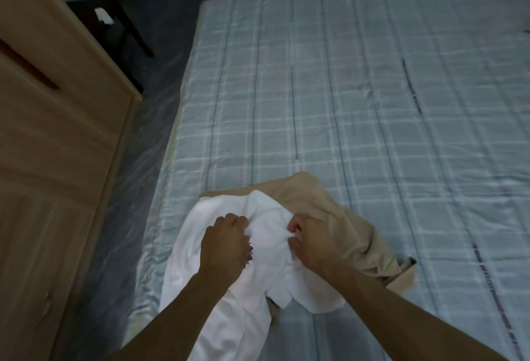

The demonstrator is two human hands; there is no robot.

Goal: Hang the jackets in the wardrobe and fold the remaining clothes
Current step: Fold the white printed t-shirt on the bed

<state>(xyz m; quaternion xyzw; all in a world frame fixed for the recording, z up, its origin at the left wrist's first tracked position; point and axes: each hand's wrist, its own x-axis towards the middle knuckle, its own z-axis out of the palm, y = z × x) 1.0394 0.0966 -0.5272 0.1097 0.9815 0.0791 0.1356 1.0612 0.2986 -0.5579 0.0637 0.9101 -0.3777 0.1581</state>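
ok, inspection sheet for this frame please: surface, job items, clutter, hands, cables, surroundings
Surface: bed with blue plaid sheet, mostly bare.
Job's things: white garment bunched at the near edge, lying over a tan garment.
Clutter: nothing seen.
Hands: left hand and right hand both grip the white garment's fabric.
Cables: nothing seen.
Surroundings: wooden wardrobe to the left, doors shut; dark chair beyond it; plastic sheeting on the floor.

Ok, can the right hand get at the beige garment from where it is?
Probably yes. The right hand grips the white garment lying on the beige garment, whose bare part lies just beside it, uncovered. It would have to let go first.
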